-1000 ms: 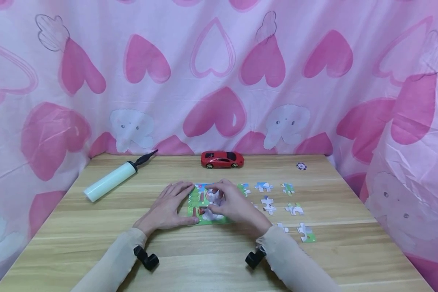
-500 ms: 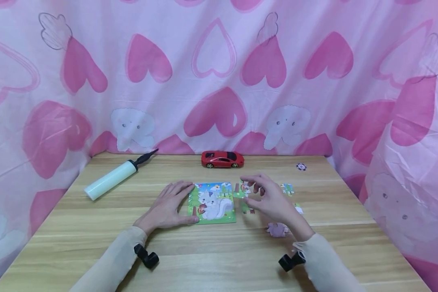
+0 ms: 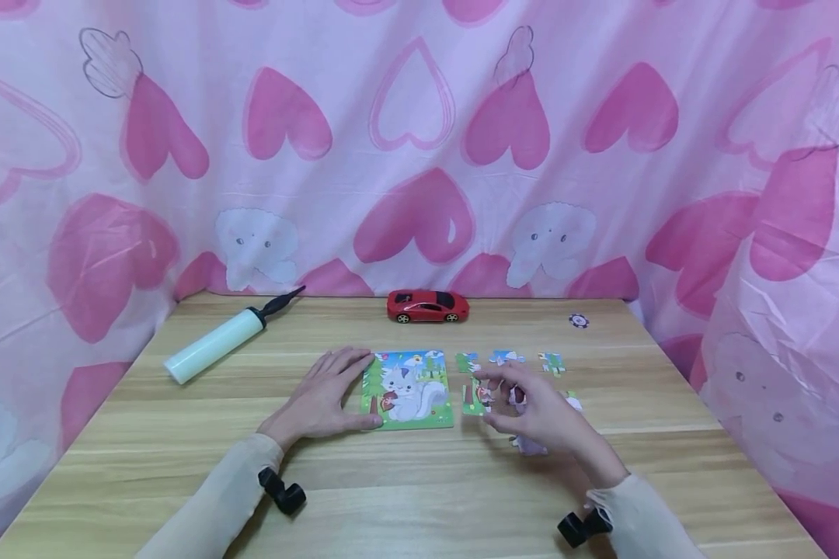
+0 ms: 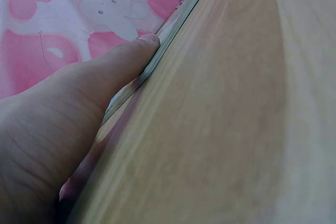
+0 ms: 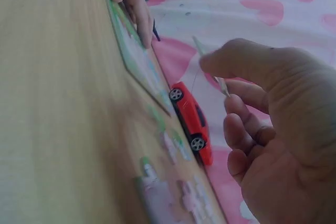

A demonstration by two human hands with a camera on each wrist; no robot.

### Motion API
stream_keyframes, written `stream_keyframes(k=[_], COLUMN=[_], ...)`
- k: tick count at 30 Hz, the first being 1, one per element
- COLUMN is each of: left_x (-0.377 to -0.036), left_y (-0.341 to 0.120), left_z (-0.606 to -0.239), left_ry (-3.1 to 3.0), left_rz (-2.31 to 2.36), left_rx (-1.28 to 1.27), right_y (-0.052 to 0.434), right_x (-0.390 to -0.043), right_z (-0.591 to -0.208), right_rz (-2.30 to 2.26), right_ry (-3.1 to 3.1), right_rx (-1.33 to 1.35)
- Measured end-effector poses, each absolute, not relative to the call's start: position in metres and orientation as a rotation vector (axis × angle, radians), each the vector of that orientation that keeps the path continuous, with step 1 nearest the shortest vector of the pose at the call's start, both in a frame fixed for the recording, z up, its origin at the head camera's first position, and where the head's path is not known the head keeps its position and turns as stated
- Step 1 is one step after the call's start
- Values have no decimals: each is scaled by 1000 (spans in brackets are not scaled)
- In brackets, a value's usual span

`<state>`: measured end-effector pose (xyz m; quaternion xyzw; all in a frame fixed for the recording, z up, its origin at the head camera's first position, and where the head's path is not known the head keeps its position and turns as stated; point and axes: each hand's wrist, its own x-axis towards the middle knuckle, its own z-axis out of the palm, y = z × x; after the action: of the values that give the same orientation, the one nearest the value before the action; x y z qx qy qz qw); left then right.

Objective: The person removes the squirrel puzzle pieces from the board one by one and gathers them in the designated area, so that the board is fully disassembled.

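Observation:
My left hand [image 3: 325, 394] rests along the left edge of a square board with a squirrel picture [image 3: 412, 388], its fingers at the far corner and its thumb on the near corner. In the left wrist view the thumb [image 4: 115, 66] lies over the board's thin edge. My right hand [image 3: 531, 407], right of the board, pinches a jigsaw piece [image 3: 474, 397] with green and red on it between thumb and fingers. The right wrist view shows this piece [image 5: 197, 44] edge-on, raised above the tabletop.
Loose jigsaw pieces lie right of the board, among them a blue one [image 3: 506, 356], a green one [image 3: 551, 362] and a lilac one [image 3: 529, 446] partly under the right hand. Farther back are a red toy car [image 3: 428, 307], a hand pump [image 3: 217, 345] and a poker chip [image 3: 579, 321].
My right hand has moved from over the board to its right side, carrying the jigsaw piece, then a little nearer to me. The squirrel picture came into full view. The left hand has stayed put.

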<state>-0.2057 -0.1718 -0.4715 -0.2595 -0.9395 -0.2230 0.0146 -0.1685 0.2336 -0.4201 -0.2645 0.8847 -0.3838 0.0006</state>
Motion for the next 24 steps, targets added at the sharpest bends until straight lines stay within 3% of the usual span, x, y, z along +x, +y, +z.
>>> stream_keyframes(k=[10, 24], left_x=[-206, -206], left_y=[-170, -172], left_z=[-473, -474], left_ry=[-2912, -2934], left_rz=[-697, -711], left_rx=[-813, -796], right_y=[241, 244], right_x=[-161, -161], right_z=[-426, -433], right_rz=[-1084, -1042], right_ry=[2628, 2551], right_rx=[-705, -729])
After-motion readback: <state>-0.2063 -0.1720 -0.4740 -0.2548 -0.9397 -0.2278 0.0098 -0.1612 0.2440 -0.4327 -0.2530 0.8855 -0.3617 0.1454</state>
